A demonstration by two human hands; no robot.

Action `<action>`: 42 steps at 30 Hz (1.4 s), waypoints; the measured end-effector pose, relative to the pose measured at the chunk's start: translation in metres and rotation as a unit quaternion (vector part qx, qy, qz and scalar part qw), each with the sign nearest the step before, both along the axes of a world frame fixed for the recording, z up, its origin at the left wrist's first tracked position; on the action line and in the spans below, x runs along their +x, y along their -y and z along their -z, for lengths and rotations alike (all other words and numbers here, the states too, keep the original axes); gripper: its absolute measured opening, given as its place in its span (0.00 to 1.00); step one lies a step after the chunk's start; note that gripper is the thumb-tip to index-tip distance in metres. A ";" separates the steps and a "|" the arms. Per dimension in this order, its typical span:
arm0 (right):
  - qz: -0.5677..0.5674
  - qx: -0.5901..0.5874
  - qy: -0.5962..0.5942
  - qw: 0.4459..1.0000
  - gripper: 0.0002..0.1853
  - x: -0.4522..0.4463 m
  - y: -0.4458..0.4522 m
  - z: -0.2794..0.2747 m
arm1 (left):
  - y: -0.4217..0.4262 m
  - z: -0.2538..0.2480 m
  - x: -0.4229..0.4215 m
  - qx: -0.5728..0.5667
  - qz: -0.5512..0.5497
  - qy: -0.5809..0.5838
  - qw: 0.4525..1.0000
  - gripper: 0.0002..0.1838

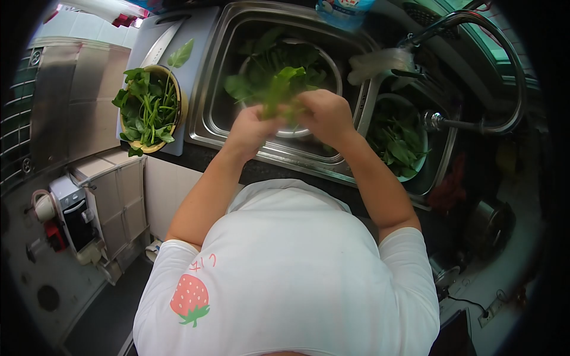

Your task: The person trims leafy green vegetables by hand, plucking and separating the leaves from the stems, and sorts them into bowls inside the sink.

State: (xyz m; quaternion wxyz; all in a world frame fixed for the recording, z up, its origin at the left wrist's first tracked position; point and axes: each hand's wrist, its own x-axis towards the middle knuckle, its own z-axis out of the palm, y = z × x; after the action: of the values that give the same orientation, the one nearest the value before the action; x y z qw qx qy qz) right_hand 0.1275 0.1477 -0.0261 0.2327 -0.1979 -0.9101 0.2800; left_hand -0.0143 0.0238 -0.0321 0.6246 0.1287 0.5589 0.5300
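Note:
Over the front part of the sink (205, 113), my left hand (254, 129) is closed round green leafy stems (276, 95). Close to its right, my right hand (325, 114) pinches the same greens; motion blurs the fingertips. Below and behind the hands, a round colander (339, 77) in the sink holds more leaves. A yellowish bowl (183, 113) heaped with leaves and stems stands at the left, on a cutting board (202, 35). To the right, a white basin (423, 142) with loose leaves sits in the smaller sink.
A knife (160, 44) lies on the cutting board behind the bowl. The curved faucet (521, 77) arches over the right sink. A clear plastic bag or wrap (383, 64) is near the divider, and a blue package (347, 12) stands behind the sink.

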 end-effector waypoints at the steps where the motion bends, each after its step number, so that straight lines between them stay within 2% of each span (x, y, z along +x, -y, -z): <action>1: 0.019 -0.057 -0.014 0.998 0.05 0.003 0.000 0.001 | -0.002 -0.004 0.002 0.005 0.008 0.009 1.000 0.15; 2: 0.060 -0.168 -0.038 0.983 0.04 0.009 -0.003 0.000 | -0.004 -0.008 0.004 0.010 0.017 0.019 1.000 0.16; 4: 0.143 -0.377 -0.086 0.911 0.04 0.031 -0.018 -0.007 | -0.006 -0.013 0.008 -0.010 0.022 0.016 1.000 0.16; 6: 0.195 -0.372 -0.195 0.886 0.02 0.064 -0.039 -0.028 | -0.005 -0.013 0.013 -0.020 0.010 0.014 1.000 0.17; 8: 0.241 -0.284 -0.221 0.901 0.02 0.099 -0.050 -0.060 | 0.001 -0.008 0.009 -0.020 -0.025 0.043 0.999 0.18; 11: 0.255 -0.221 -0.150 0.929 0.03 0.143 -0.061 -0.066 | 0.009 0.002 0.002 -0.029 -0.052 0.057 0.997 0.19; 12: 0.287 -0.140 -0.039 0.947 0.04 0.153 -0.061 -0.057 | 0.011 0.002 0.003 -0.037 -0.052 0.060 0.996 0.19; 13: 0.267 -0.053 0.026 0.962 0.05 0.162 -0.061 -0.038 | 0.012 0.002 0.004 -0.044 -0.052 0.060 0.996 0.19; 15: 0.218 0.121 0.153 0.956 0.08 0.182 -0.060 0.019 | 0.016 0.003 0.004 -0.052 -0.052 0.060 0.995 0.19; 17: 0.182 0.118 0.265 0.940 0.13 0.212 -0.052 0.085 | 0.019 0.008 0.005 -0.052 -0.051 0.060 0.996 0.17; 19: 0.184 0.053 0.377 0.906 0.16 0.254 -0.032 0.160 | 0.022 0.008 0.004 -0.052 -0.055 0.058 0.995 0.18; 20: 0.184 0.019 0.429 0.884 0.18 0.266 -0.028 0.177 | 0.023 0.008 0.002 -0.052 -0.058 0.056 0.995 0.18; 23: 0.177 -0.063 0.472 0.861 0.23 0.237 -0.042 0.138 | 0.027 0.003 -0.003 -0.044 -0.095 0.069 0.992 0.18; 26: 0.127 -0.081 0.416 0.897 0.23 0.219 -0.052 0.073 | 0.033 0.007 -0.014 -0.050 -0.112 0.089 0.988 0.17; 29: 0.165 -0.290 0.183 0.925 0.18 0.227 -0.068 0.032 | 0.039 0.013 -0.022 -0.043 -0.116 0.110 0.986 0.18; 32: 0.223 -0.400 0.098 0.883 0.11 0.230 -0.075 -0.005 | 0.037 0.013 -0.022 -0.065 -0.150 0.116 0.980 0.14; 35: 0.300 -0.335 0.031 0.893 0.09 0.196 -0.071 -0.022 | 0.033 0.019 -0.024 -0.055 -0.165 0.155 0.972 0.10; 36: 0.291 -0.314 -0.007 0.903 0.08 0.174 -0.069 -0.013 | 0.032 0.024 -0.025 -0.052 -0.170 0.168 0.970 0.09; 39: 0.187 -0.247 0.090 0.946 0.09 0.087 -0.048 0.020 | 0.031 0.027 -0.026 -0.056 -0.182 0.150 0.970 0.05; 40: 0.125 -0.238 0.154 0.951 0.10 0.057 -0.039 0.034 | 0.029 0.025 -0.027 -0.056 -0.175 0.147 0.972 0.05; 41: 0.091 -0.166 0.255 0.948 0.13 0.031 -0.029 0.060 | 0.028 0.023 -0.027 -0.057 -0.165 0.147 0.973 0.05; 42: 0.043 -0.117 0.367 0.922 0.15 0.007 -0.020 0.076 | 0.028 0.022 -0.026 -0.056 -0.163 0.149 0.974 0.05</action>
State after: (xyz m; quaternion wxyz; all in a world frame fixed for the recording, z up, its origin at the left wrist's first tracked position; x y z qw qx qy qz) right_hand 0.1341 0.1679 -0.1016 -0.1303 -0.3514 -0.8832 0.2819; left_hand -0.0403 -0.0045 -0.0541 0.6119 -0.0799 0.5022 0.6059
